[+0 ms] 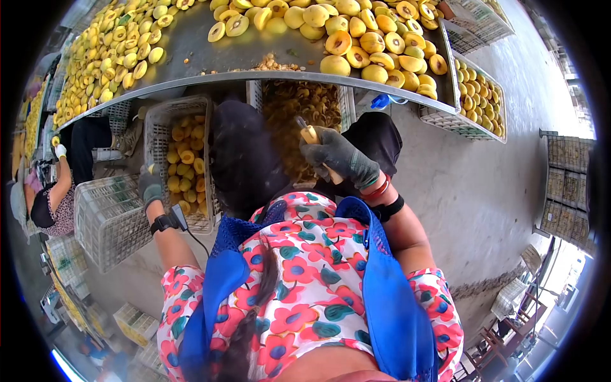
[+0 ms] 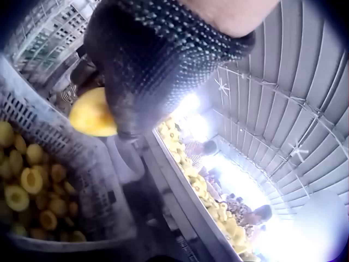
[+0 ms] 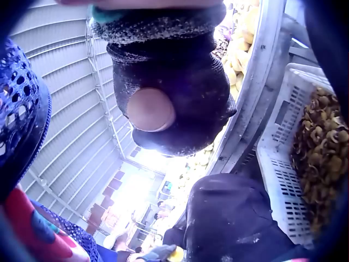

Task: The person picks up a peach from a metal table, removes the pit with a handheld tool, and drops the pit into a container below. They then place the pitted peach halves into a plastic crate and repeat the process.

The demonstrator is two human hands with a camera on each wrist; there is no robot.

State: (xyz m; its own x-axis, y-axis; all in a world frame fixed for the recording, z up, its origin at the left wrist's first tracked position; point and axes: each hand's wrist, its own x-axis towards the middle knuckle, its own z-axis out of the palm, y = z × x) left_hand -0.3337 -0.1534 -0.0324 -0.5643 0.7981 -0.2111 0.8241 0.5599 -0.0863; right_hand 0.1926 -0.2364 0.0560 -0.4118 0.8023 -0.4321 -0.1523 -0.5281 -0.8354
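My left hand (image 1: 151,187), in a dark glove, is at the left crate's outer side. Its fingers pinch a yellow peach piece (image 2: 91,113), which in the left wrist view shows beside the crate of peach halves (image 2: 32,183). My gloved right hand (image 1: 342,156) grips a wooden-handled tool (image 1: 310,134) over my lap; a short metal tip sticks out past the fingers. In the right wrist view the round butt of the handle (image 3: 151,109) pokes from the fist. The glove hides the middle of the handle.
A metal table (image 1: 191,57) with heaped peach halves (image 1: 382,44) runs across the front. Between my knees stands a crate of brown scraps (image 1: 299,108). Another white crate (image 1: 113,219) is at the left, near a seated person (image 1: 54,204). A peach crate (image 1: 480,105) sits at right.
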